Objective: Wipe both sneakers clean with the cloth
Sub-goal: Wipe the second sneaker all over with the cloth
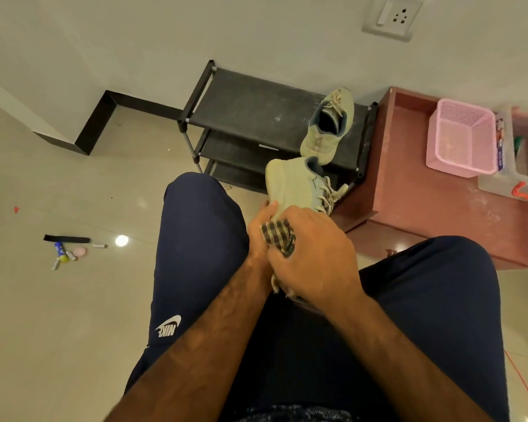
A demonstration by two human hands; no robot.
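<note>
A pale grey-green sneaker (293, 185) is held up in front of my knees, sole side toward me, laces hanging to the right. My left hand (261, 231) grips its near end from the left. My right hand (313, 258) holds a black-and-white checked cloth (278, 236) bunched against the shoe's near end, fingers curled over it. The second sneaker (328, 126) lies on the top shelf of the black shoe rack (250, 105), opening facing up, apart from both hands.
A reddish wooden cabinet (424, 202) stands to the right, bearing a pink mesh basket (461, 138) and a clear plastic box (512, 178). Small items, among them batteries and a black strap (66, 239), lie on the tiled floor at left. An orange cord (521, 382) runs at lower right.
</note>
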